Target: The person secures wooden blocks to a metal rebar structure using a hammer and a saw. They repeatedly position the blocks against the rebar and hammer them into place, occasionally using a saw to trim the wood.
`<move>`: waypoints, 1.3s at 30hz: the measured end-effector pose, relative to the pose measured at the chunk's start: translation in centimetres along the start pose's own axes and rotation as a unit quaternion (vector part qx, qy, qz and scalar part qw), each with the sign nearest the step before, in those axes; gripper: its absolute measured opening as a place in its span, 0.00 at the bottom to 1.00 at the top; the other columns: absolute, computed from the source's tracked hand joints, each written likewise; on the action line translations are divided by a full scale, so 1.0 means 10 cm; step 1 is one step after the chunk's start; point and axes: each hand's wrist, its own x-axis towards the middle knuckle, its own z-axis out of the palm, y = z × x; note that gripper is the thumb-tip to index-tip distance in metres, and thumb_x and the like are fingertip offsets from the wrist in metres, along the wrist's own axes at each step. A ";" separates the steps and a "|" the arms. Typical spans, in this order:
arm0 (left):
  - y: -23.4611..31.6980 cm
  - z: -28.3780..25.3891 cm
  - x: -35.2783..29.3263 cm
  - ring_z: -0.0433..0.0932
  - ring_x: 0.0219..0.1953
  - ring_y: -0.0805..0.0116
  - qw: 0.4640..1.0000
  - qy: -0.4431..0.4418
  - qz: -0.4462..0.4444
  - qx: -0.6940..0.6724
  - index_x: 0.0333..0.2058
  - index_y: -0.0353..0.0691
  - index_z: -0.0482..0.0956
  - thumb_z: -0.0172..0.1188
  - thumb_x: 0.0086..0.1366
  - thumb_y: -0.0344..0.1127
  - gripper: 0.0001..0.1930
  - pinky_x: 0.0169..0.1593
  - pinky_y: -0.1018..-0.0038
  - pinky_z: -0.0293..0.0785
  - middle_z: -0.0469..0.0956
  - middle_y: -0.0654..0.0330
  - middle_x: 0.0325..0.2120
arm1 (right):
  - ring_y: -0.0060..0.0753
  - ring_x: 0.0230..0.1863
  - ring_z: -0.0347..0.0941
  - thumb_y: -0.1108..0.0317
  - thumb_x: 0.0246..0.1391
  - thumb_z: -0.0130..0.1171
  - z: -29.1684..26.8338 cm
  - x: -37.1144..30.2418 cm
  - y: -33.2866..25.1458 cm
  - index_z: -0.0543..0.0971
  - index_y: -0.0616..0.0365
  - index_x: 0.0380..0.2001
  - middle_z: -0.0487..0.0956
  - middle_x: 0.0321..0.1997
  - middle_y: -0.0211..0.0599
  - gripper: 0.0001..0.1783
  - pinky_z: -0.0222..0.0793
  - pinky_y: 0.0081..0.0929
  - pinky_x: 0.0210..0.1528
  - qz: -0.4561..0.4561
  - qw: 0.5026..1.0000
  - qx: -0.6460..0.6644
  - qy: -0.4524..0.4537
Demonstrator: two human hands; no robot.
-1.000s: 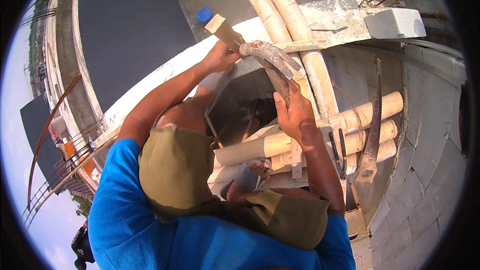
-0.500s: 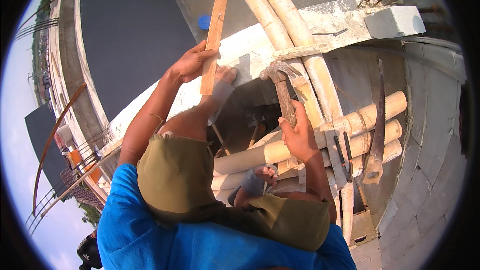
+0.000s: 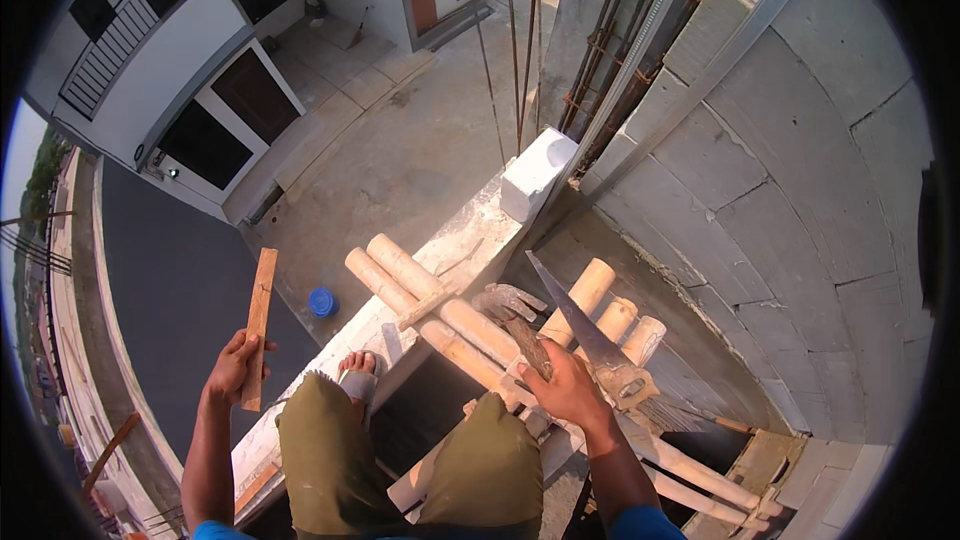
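My left hand point(image 3: 236, 368) is closed round a short flat wooden strip point(image 3: 262, 290), held upright out to the left. What looks like a nail sticks in the strip's upper part. In my right hand point(image 3: 572, 386) a claw hammer point(image 3: 512, 304) is gripped by its wooden handle, its head over the bamboo poles point(image 3: 465, 328). A small wooden crosspiece point(image 3: 425, 308) lies across two of those poles. Beside the hammer, a handsaw point(image 3: 590, 332) rests on other bamboo poles point(image 3: 585, 295), its handle close to my right hand.
My bare foot point(image 3: 357, 368) stands on a pale concrete ledge point(image 3: 450, 258). White block point(image 3: 540, 172) sits at its far end. Grey block wall point(image 3: 800, 200) rises on the right. Beyond the ledge, a lower concrete floor point(image 3: 370, 170) and a blue round container point(image 3: 322, 302) show.
The view has tilted up and outward, bringing the lower yard and buildings into sight. Both hands keep hold of the strip and hammer; they now appear farther apart.
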 end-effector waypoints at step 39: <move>3.73 2.50 -3.09 0.80 0.54 0.71 0.806 -0.523 -0.190 0.200 0.65 0.44 0.73 0.69 0.74 0.45 0.26 0.59 0.67 0.78 0.80 0.65 0.51 | 0.24 0.23 0.79 0.75 0.61 0.71 -0.32 -2.93 -4.57 0.69 0.58 0.49 0.80 0.34 0.35 0.21 0.68 0.20 0.19 0.202 0.709 0.555 0.386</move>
